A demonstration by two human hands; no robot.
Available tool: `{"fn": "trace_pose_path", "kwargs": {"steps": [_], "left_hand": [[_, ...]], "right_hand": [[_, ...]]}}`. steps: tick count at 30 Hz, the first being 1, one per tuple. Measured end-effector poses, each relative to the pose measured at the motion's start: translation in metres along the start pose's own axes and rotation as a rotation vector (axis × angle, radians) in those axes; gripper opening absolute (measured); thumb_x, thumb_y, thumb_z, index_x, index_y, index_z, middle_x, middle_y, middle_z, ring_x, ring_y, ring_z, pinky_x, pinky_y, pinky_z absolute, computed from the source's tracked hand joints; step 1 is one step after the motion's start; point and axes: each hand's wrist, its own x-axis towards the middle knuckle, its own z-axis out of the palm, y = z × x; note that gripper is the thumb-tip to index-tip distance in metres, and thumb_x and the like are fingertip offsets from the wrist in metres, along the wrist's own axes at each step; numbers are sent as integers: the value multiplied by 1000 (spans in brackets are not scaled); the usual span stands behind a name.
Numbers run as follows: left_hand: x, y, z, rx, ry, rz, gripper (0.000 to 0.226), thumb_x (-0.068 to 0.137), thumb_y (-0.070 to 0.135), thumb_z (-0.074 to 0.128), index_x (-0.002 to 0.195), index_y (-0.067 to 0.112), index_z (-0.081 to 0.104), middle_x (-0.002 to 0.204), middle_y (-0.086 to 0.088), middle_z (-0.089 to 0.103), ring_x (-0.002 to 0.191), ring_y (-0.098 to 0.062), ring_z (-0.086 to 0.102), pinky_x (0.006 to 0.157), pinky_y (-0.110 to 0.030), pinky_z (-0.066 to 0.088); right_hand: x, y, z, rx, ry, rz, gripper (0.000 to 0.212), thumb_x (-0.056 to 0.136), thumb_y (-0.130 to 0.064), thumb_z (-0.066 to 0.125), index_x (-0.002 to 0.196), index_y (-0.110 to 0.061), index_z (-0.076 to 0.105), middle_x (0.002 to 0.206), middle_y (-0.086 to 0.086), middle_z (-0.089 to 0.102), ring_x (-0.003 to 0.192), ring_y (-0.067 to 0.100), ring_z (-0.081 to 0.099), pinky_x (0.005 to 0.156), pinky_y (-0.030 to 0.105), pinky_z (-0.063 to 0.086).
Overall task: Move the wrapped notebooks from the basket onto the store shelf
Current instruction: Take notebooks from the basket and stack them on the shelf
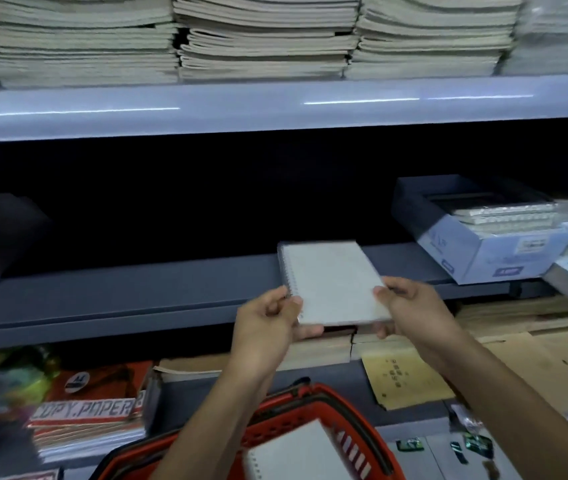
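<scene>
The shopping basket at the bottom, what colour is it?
The plastic shopping basket is red with black handles, seen best in the head view, its only view.

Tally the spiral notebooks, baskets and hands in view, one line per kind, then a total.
Spiral notebooks: 2, held notebook and notebook in the basket
Red basket: 1
Hands: 2, left hand, right hand
Total: 5

A stationery shop — stacked notebooks (265,36), copy-paper reams (85,410), red basket (296,407).
</scene>
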Motion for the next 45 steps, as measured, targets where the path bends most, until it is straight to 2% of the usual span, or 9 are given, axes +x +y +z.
{"fn": "trace_pose_path", "kwargs": {"steps": [4,9,16,21,29,37,40,43,45], "left_hand": [[29,-2,7,143,54,36,42,93,9,67,133,8,56,106,4,68,77,-14,76,58,-7,51],[30,-18,0,462,140,194,48,83,17,80,128,17,64,103,2,72,85,0,67,64,-5,52],[30,-23,9,709,191,389,43,80,31,82,121,22,71,75,21,56,86,-8,57,77,-18,46],[62,-19,18,847,186,466,47,83,41,77,125,22,69,108,18,62,116,-6,43,93,-19,40],[104,-21,27,828,262,433,48,83,41,77,128,25,67,122,3,67,123,-16,44,102,-31,44],[59,-19,14,589,254,541,51,83,39,78,130,30,62,105,29,50,111,-8,43,98,-21,45],[24,-30,1,560,223,517,43,83,37,78,123,34,63,101,23,52,91,-3,44,85,-7,44],[-11,-56,-18,488,224,439,36,78,34,82,111,35,68,97,31,57,83,-19,57,81,-34,56],[-38,-87,-32,483,227,332,33,77,24,84,105,29,68,99,15,68,78,-14,60,77,-30,54]], "right_hand": [[32,-2,5,-154,20,22,40,99,-28,62,133,-7,58,103,15,69,46,16,60,52,30,53],[17,6,-10,-632,54,-158,54,79,-57,75,119,-23,59,113,-2,48,88,16,60,74,32,49],[19,19,-24,-486,74,-321,32,74,-30,87,81,-46,60,88,-2,58,89,21,60,79,37,49],[52,12,-18,-586,217,-377,20,74,-29,88,86,-18,76,84,-5,63,93,26,61,86,44,52],[86,12,-5,-530,257,-386,29,81,-28,84,104,-14,77,90,-9,60,101,24,60,94,42,50],[28,23,-9,-440,375,-494,40,90,-33,71,127,-21,64,117,-4,51,100,15,54,82,29,41],[-15,33,-10,-356,303,-430,33,91,-37,69,123,-27,65,113,-10,51,100,11,57,82,30,47],[-62,60,-7,-333,171,-273,26,90,-37,72,114,-29,68,112,-7,58,98,16,63,78,34,53],[-94,86,-2,-385,38,-106,26,89,-37,72,111,-24,69,112,0,63,99,22,65,83,39,55]]}}
